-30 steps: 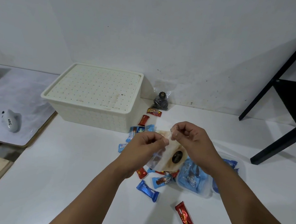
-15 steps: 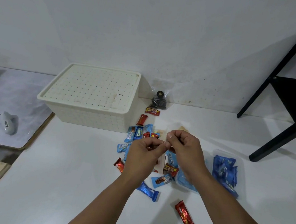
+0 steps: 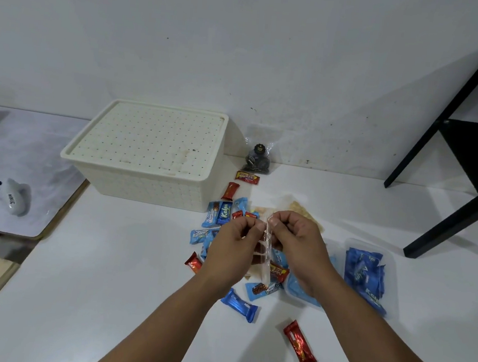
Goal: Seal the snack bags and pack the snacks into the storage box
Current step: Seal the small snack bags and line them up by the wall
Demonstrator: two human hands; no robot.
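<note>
My left hand (image 3: 236,243) and my right hand (image 3: 296,241) pinch the top edge of a clear snack bag (image 3: 265,256) between them, held edge-on above the table. The cream storage box (image 3: 149,154) stands behind and to the left with its perforated lid on. Several blue and red snack bars lie scattered under my hands, among them a blue bar (image 3: 239,303) and a red bar (image 3: 299,344) nearer to me. A clear bag of blue snacks (image 3: 365,276) lies to the right. A small bag of dark cookies (image 3: 259,159) leans against the wall.
A black stand (image 3: 468,150) rises at the right on the white table (image 3: 105,284). To the left a lower grey surface (image 3: 15,153) carries a white mouse-like object (image 3: 14,200). A bag with pale crackers (image 3: 302,210) lies just behind my hands.
My hands have drawn closer together and lowered slightly, and the clear bag has turned from face-on to edge-on between my fingers. The view has shifted a little to the right.
</note>
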